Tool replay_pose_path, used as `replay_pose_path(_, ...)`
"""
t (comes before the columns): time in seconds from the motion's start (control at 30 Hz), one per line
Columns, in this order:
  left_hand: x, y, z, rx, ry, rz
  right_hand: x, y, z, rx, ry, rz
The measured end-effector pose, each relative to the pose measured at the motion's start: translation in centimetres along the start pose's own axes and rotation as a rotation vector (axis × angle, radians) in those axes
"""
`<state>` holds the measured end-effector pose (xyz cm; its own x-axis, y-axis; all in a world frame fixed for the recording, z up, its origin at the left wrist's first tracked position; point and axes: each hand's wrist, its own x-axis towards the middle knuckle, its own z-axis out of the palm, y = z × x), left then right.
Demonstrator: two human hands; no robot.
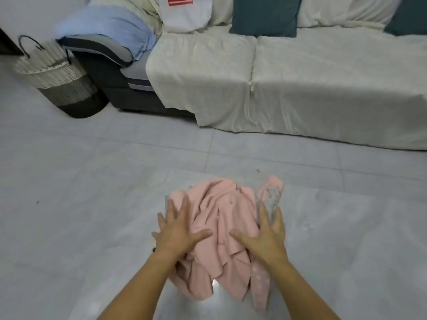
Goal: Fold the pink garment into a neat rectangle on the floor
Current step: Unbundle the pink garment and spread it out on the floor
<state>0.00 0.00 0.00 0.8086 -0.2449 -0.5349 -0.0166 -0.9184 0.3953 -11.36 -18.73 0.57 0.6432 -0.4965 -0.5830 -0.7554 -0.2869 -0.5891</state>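
The pink garment [225, 218] lies crumpled in a heap on the grey tiled floor [92, 181], with buttons showing and a lacy patterned strip at its right edge. My left hand [179, 232] rests flat on the heap's left side, fingers spread. On the heap's right side my right hand [263, 236] presses down with fingers apart, beside the lacy strip. Neither hand grips the cloth. The lower part of the garment trails toward me between my forearms.
A sofa [300, 88] under a pale cover runs along the back, with dark teal cushions [265, 15], a light blue cloth [111, 24] and a white bag [187, 15] on it. A woven laundry basket [62, 82] stands at the far left.
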Motion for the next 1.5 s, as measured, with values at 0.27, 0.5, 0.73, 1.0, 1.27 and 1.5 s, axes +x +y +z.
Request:
replay_pose_path(0.27,1.0,-1.4,5.8,0.136,0.078,0.192,2.8,1.0,4.1,-0.311,0.017,-0.093)
replay_pose_path(0.5,-3.0,1.0,9.3,0.107,0.168,0.256,0.8,4.1,4.8,-0.448,0.07,-0.247)
replay_pose_path(0.73,-10.0,3.6,15.2,0.178,0.072,0.278,-4.5,11.6,1.3,-0.517,0.061,-0.185)
replay_pose_path(1.0,-19.5,10.8,26.0,0.222,-0.023,0.314,-10.9,24.3,-6.7,-0.522,0.095,-0.049)
replay_pose_path(1.27,-25.1,16.4,32.4,0.134,-0.069,0.346,-13.9,32.3,-12.5,-0.53,0.057,0.026)
replay_pose_path(1.5,-25.2,17.8,33.2,0.169,-0.011,0.35,-13.2,33.2,-14.0,-0.544,0.063,-0.049)
